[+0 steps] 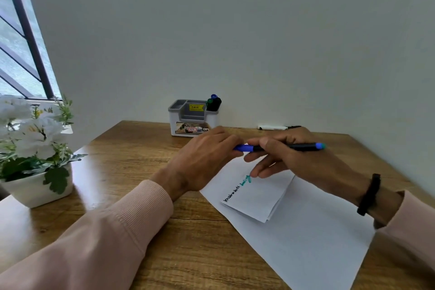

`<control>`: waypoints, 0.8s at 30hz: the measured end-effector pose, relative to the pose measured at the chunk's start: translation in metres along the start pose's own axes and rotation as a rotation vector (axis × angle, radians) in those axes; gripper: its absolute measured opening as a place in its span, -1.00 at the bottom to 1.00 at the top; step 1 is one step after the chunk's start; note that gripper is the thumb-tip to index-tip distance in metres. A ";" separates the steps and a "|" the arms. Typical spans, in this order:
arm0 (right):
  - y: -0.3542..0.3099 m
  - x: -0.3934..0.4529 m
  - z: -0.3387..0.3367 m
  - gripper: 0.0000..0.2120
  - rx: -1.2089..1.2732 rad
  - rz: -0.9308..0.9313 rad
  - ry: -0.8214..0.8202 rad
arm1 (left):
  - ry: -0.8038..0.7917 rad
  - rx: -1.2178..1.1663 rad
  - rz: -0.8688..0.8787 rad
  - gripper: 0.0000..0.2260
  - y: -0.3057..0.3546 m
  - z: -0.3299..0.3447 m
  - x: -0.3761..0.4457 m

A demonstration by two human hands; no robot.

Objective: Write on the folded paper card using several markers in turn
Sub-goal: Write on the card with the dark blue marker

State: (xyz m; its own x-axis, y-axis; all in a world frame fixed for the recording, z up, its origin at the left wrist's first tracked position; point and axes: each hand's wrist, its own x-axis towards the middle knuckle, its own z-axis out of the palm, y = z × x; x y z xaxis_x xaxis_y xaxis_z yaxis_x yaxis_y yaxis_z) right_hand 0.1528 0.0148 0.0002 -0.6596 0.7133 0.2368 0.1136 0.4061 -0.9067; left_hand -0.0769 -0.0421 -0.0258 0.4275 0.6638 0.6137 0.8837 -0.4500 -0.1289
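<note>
A folded white paper card (pixel 259 195) lies on a larger white sheet (pixel 306 242) on the wooden desk (pixel 141 172). The card carries black writing and a short teal word near its far edge. Above the card, both hands hold a black marker (pixel 299 146) level. My right hand (pixel 294 160) grips its black barrel. My left hand (pixel 207 155) pinches the blue cap (pixel 243 148) at the marker's left end. The marker's tip is hidden.
A white and grey desk organiser (pixel 191 117) stands by the wall with two or three markers (pixel 213 102) upright in its right slot. Another marker (pixel 273 127) lies by the wall. A potted white flower plant (pixel 35 148) stands at the left edge.
</note>
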 end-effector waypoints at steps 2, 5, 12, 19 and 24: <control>0.000 0.001 -0.002 -0.70 0.062 0.025 0.063 | -0.002 -0.039 -0.095 -0.80 0.001 0.003 0.002; 0.004 0.004 -0.014 -0.71 0.045 -0.003 0.125 | 0.035 -0.171 -0.312 -0.79 -0.006 0.007 0.002; 0.031 0.002 -0.025 -0.86 -0.029 0.141 -0.007 | 0.161 -0.882 -0.957 -0.86 -0.009 0.017 -0.001; 0.045 -0.002 -0.023 -0.71 0.200 0.144 -0.188 | -0.328 -0.504 -0.387 -0.69 0.018 0.010 0.001; 0.045 -0.003 -0.018 -0.95 0.055 0.081 -0.061 | -0.469 -0.259 -0.237 -0.46 0.020 0.008 0.006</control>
State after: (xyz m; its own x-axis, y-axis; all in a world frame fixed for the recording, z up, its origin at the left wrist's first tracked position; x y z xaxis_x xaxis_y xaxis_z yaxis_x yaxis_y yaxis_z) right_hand 0.1729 0.0409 -0.0347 -0.6944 0.7056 0.1413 0.1286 0.3149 -0.9404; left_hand -0.0554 -0.0423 -0.0312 0.3147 0.9310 0.1850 0.9153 -0.3493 0.2005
